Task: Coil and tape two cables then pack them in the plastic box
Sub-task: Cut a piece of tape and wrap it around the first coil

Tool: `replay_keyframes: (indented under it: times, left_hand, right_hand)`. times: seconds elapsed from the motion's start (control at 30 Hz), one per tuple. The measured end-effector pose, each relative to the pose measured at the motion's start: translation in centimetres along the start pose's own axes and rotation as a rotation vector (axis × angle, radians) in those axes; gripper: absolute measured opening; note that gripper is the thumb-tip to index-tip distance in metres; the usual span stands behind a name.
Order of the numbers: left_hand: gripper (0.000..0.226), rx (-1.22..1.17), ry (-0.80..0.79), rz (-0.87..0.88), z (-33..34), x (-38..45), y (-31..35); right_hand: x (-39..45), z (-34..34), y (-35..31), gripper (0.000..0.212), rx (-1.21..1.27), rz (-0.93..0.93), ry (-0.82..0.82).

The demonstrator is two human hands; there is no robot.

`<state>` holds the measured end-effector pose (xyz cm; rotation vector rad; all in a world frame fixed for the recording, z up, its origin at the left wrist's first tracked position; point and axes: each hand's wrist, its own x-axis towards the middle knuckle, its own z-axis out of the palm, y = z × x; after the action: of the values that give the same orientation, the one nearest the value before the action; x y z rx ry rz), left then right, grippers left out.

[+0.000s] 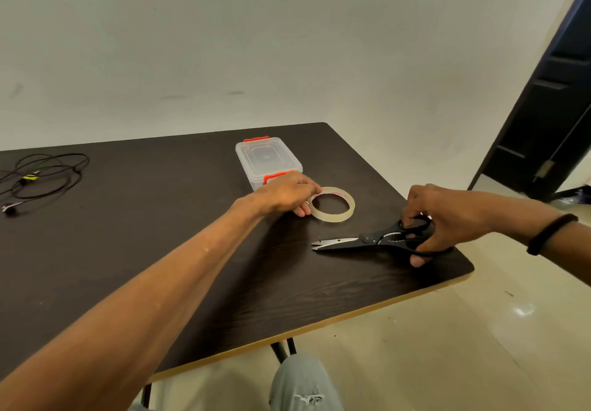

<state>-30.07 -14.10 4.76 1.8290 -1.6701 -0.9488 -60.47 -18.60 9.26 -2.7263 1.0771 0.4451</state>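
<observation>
Black cables are lying loose and tangled at the far left of the frame, not yet coiled or taped, so the task is looking barely begun. The plastic box is sitting closed at upper centre. The left hand is pinching the tape roll just below the box, while the right hand is curling its fingers through the scissors lying on the table.

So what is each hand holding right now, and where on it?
The left hand pinches the tape roll at its left rim. The right hand grips the scissors by the handle loops; both lie on the table.
</observation>
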Motion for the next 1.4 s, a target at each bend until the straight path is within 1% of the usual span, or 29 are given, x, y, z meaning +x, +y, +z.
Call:
replay_keyframes:
  times: [0.1,0.2,0.37,0.43,0.5,0.57,0.63,0.7,0.73,0.8,0.87,0.97,1.0,1.07,1.17,1.27,1.4]
  left_hand:
    - [0.047,-0.086,-0.039,-0.017,0.0,-0.3,0.5]
    - [0.055,-0.113,-0.055,-0.008,-0.9,-2.1,0.4]
    - [0.049,-0.043,0.049,0.024,-2.9,-6.3,-2.5]
    - [0.04,-0.06,0.111,0.039,-3.1,-8.0,-3.7]
    - [0.028,-0.154,0.179,0.064,-2.8,-9.5,-4.4]
    - [0.021,-0.313,0.244,0.073,-2.1,-11.3,-4.6]
    - [0.018,-0.475,0.28,0.075,-1.5,-13.2,-4.3]
    - [0.021,-0.621,0.289,0.072,-1.0,-15.1,-3.7]
    - [0.025,-0.696,0.295,0.071,-0.8,-16.0,-3.5]
    - [0.033,-0.821,0.322,0.069,-0.5,-17.5,-3.3]
    - [0.039,-0.894,0.35,0.092,-0.4,-19.0,-3.5]
    - [0.039,-0.841,0.422,0.163,-0.7,-20.9,-4.4]
    - [0.038,-0.785,0.457,0.182,-1.0,-21.6,-4.8]
    - [0.038,-0.652,0.523,0.218,-1.7,-22.9,-5.8]
    - [0.036,-0.475,0.619,0.269,-2.6,-24.6,-7.4]
    - [0.038,-0.404,0.68,0.279,-3.2,-25.9,-8.3]
    - [0.037,-0.322,0.73,0.293,-3.3,-27.0,-8.7]
  right_hand:
    - [0.7,-0.6,-0.2,0.052,-0.032,0.038,-0.044]
    - [1.4,-1.0,-0.5,0.064,-0.023,0.067,-0.027]
    - [1.6,-1.1,-0.9,0.05,0.061,0.13,-0.051]
    - [1.5,-1.2,-0.9,0.047,0.095,0.147,-0.047]
    - [1.2,-1.6,-1.2,0.043,0.102,0.166,-0.059]
    - [1.0,-1.9,-2.5,0.037,0.085,0.154,-0.006]
    - [0.7,-2.0,-4.9,0.027,0.138,0.098,0.16]
    - [0.5,-2.0,-8.3,0.019,0.332,-0.009,0.301]
    - [0.5,-1.9,-10.3,0.018,0.481,-0.051,0.331]
    - [0.3,-1.6,-14.3,0.021,0.847,-0.105,0.298]
    - [0.6,-1.3,-17.7,0.029,1.118,-0.152,0.207]
    - [1.4,-1.2,-21.5,0.037,1.396,-0.226,0.067]
    - [1.6,-1.3,-22.4,0.037,1.415,-0.253,0.033]
    - [2.0,-1.4,-23.9,0.031,1.354,-0.303,0.002]
    - [2.3,-1.6,-25.5,0.026,1.241,-0.332,0.035]
    - [2.4,-1.8,-26.7,0.022,1.182,-0.353,0.1]
    - [2.4,-2.0,-27.7,0.016,1.066,-0.374,0.233]
